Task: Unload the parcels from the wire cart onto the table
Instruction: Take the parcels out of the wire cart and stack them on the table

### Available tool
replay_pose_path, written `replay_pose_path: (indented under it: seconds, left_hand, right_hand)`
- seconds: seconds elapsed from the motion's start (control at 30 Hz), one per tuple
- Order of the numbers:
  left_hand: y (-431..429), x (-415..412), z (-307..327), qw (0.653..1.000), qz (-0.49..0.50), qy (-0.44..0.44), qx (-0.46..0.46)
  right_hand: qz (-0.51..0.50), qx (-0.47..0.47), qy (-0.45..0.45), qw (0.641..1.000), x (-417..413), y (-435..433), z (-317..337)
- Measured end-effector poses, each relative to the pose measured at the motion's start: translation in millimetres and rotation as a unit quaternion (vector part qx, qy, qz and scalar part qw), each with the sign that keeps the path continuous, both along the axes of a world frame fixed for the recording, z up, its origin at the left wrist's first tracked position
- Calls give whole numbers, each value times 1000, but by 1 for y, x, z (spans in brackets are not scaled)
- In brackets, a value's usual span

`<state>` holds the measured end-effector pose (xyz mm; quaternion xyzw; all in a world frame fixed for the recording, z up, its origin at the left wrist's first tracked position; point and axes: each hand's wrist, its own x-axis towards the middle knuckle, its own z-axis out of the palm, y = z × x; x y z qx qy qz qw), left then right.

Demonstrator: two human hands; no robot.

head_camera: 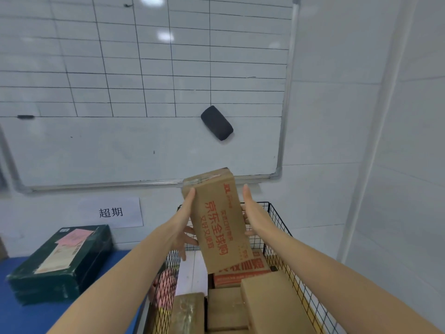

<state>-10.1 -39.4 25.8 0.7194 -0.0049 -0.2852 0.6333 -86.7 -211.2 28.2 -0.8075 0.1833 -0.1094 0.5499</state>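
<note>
- Above the black wire-mesh cart (279, 220), a tall brown cardboard box with red printed characters (216, 222) is held up in the air, tilted, its lower end just over the parcels below.
- The left hand (184, 227) grips the box's left side, thumb lying up along the edge and fingers spread apart against it.
- The right hand (252, 213) clamps the right side, thumb pointing up; its fingers seem to wrap behind the box, though they are mostly hidden.
- Inside the cart lie an orange-printed carton (240, 273), plain brown cardboard boxes (272, 307) and a tape-wrapped parcel (190, 314).
- Left of the cart, a dark green flat box with a pink label (62, 261) rests on the blue table (24, 312).
- On the wall hang a gridded whiteboard (144, 145), a black eraser (216, 122) stuck to it, and a white paper sign (110, 212).
</note>
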Motion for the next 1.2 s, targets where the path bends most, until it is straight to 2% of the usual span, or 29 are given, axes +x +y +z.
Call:
replay_pose_path:
  seconds: [0.2, 0.27, 0.4, 0.53, 0.9, 1.0, 1.07, 1.2]
  left_hand:
    - [-4, 6, 3, 996, 2, -72, -62]
    - [0, 5, 10, 997, -10, -62, -46]
    - [12, 14, 6, 998, -35, -45, -14]
    - [14, 18, 1, 997, -48, -35, -49]
    - [14, 9, -17, 989, -126, -71, -32]
    - [11, 7, -22, 992, -99, -62, -45]
    - [10, 5, -24, 995, -66, -64, -35]
    - [13, 1, -31, 996, -42, -74, -24]
  right_hand:
    - [-16, 5, 28, 999, -10, 9, 11]
    - [-35, -8, 27, 999, -8, 8, 6]
    - [-55, 23, 16, 998, 0, -1, 1]
    - [-32, 10, 5, 999, -2, -5, 5]
    - [12, 27, 73, 997, -10, -4, -12]
    - [-8, 10, 106, 994, -12, -3, -24]
    - [-34, 38, 110, 993, -13, -2, -34]
    - [0, 65, 92, 994, -16, 1, -38]
